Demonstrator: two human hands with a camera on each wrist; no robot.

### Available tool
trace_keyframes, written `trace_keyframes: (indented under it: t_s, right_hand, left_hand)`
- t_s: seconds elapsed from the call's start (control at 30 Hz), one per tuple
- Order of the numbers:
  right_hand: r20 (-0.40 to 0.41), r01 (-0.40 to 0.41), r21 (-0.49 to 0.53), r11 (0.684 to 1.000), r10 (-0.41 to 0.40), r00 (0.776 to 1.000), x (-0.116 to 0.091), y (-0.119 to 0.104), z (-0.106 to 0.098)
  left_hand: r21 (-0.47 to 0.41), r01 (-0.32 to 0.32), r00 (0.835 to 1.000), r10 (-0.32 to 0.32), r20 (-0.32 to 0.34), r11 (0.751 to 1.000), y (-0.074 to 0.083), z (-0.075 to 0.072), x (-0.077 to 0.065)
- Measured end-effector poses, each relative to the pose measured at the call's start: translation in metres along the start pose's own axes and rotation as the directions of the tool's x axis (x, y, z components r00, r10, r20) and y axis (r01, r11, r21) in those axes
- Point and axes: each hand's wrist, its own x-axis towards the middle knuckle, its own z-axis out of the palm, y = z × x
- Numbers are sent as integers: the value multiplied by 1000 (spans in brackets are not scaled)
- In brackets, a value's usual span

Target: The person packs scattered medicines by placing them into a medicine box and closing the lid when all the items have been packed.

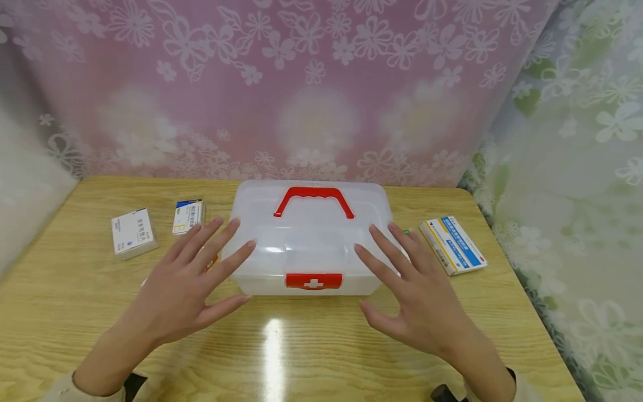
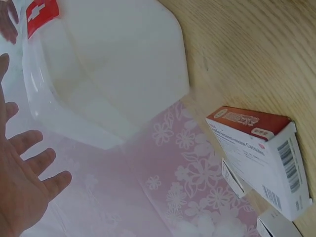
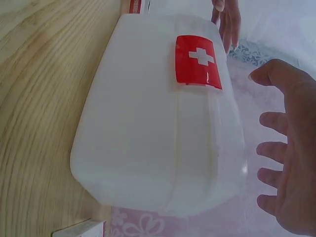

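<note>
The bare left hand (image 1: 176, 296) and the bare right hand (image 1: 427, 301) are at the two sides of the translucent white plastic box (image 1: 316, 240). On both, the fingers are spread apart; the box is between and below them, not touched. Its red latch (image 1: 313, 281) is in front. Right of the box lies a white-and-blue cardboard carton (image 1: 456, 244).

"How is the bare left hand (image 1: 182, 286) held?"
"Back upward, fingers spread and nearly straight, thumb apart."
"And the bare right hand (image 1: 421, 290)?"
"Much the same (nearly its mirror), both bare wrists (image 1: 474, 357) slanting inward."
</note>
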Motion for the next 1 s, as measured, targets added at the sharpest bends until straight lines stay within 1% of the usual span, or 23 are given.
trace_keyframes:
  t_s: [0.2, 0.57, 0.77, 1.0]
  right_hand:
    - [16, 1, 8, 1000, -2, 1000, 4, -6, 6]
    - [39, 11, 23, 1000, -11, 999, 10, -12, 15]
    - [43, 24, 25, 999, -25, 999, 11, -12, 19]
    - [41, 28, 22, 999, -29, 999, 9, -12, 25]
  left_hand:
    - [-16, -9, 1000, 9, 9, 1000, 2, 4, 3]
    - [-19, -2, 998, 3, 64, 1000, 3, 8, 6]
    - [-27, -2, 998, 4, 65, 1000, 4, 12, 7]
    - [-39, -10, 999, 11, 40, 999, 4, 15, 7]
